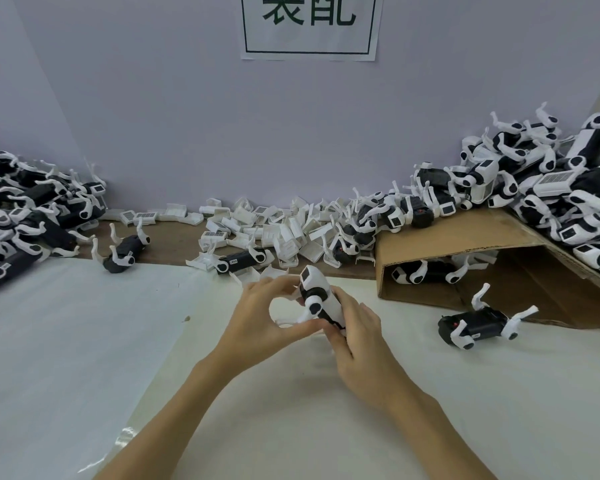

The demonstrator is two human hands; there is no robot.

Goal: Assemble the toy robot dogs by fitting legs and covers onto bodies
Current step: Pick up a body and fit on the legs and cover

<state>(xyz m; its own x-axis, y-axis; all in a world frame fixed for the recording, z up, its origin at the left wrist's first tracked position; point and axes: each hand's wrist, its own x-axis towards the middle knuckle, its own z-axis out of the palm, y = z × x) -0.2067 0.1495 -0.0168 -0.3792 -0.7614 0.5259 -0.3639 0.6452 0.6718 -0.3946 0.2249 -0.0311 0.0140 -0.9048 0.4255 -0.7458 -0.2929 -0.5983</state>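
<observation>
an open-sided brown cardboard box [471, 244] lies on its side at the right, and inside its shadowed mouth lies a black toy dog body with white legs [426, 271]. on top of the box and behind it a heap of assembled black-and-white toy dogs [551, 181] slopes up toward the right edge. just in front of the box, another black toy dog with white legs sticking up [478, 323] lies on its back on the surface.

at the centre, both hands hold a black-and-white toy dog with a white cover on its body [317, 296] just above the surface. the left hand [267, 317] curls its fingers and thumb around the dog's near white leg and front; the right hand [357, 344] has its grip clamped round the dog's rear body.

the surface is covered with a pale white sheet [84, 341], with a brown strip [174, 244] bare along the back. a loose pile of white plastic covers [274, 226] runs along that strip at the middle. a heap of black bodies with white legs [25, 216] sits at the left. behind stands a pale lilac wall [187, 116] with a white paper sign with green characters [310, 26].
</observation>
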